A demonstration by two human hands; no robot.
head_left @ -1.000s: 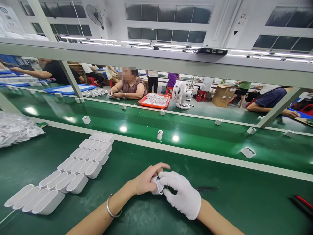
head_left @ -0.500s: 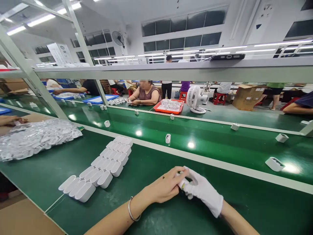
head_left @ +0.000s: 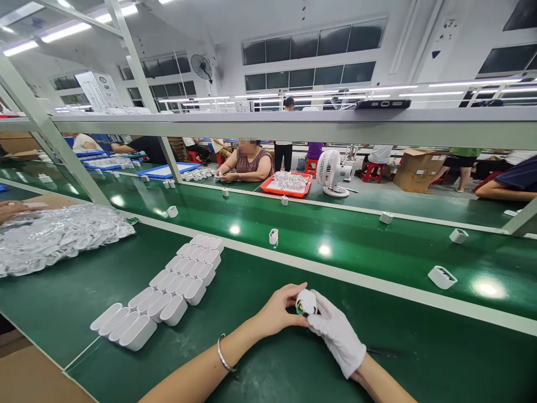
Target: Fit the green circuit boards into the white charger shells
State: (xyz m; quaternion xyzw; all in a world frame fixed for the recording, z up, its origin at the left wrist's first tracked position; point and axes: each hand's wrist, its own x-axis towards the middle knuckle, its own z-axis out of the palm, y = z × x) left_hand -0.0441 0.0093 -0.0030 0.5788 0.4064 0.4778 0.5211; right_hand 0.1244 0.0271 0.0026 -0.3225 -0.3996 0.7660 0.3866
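A white charger housing (head_left: 309, 299) is held above the green bench, its open end turned to the left with yellow and green parts showing inside. My right hand (head_left: 335, 333), in a white glove, is closed around its right side. The thumb and fingertips of my bare left hand (head_left: 277, 310) pinch near the open end; part of that contact is hard to make out. To the left, several white oval housings (head_left: 142, 330) stand side by side in a slanting block on the bench.
A clear bag of white parts (head_left: 62, 238) lies at the left, with another person's hand (head_left: 12, 210) beside it. Beyond the white strip, housings (head_left: 442, 277) sit spaced along the green belt. Across it are a co-worker (head_left: 249, 162), a red tray (head_left: 268, 187) and a fan (head_left: 329, 168).
The housing has turned so its open end shows between my hands. My left fingers have spread from over the glove to around the opening. Housings on the belt have shifted left.
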